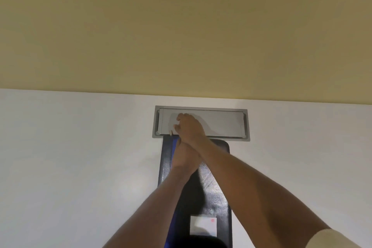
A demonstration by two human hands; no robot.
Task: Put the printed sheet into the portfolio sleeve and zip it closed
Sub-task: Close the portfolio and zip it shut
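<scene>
Your right hand (190, 127) pinches the small metal zipper pull (171, 133); your left hand (184, 157) presses flat, fingers extended, on the black leather portfolio sleeve (213, 183).

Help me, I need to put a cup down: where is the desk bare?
Bare white desk lies left of the black portfolio, and more right of it. Crowded at the centre: both hands, left hand and right hand, meet at its far end by the grey cable hatch.
</scene>
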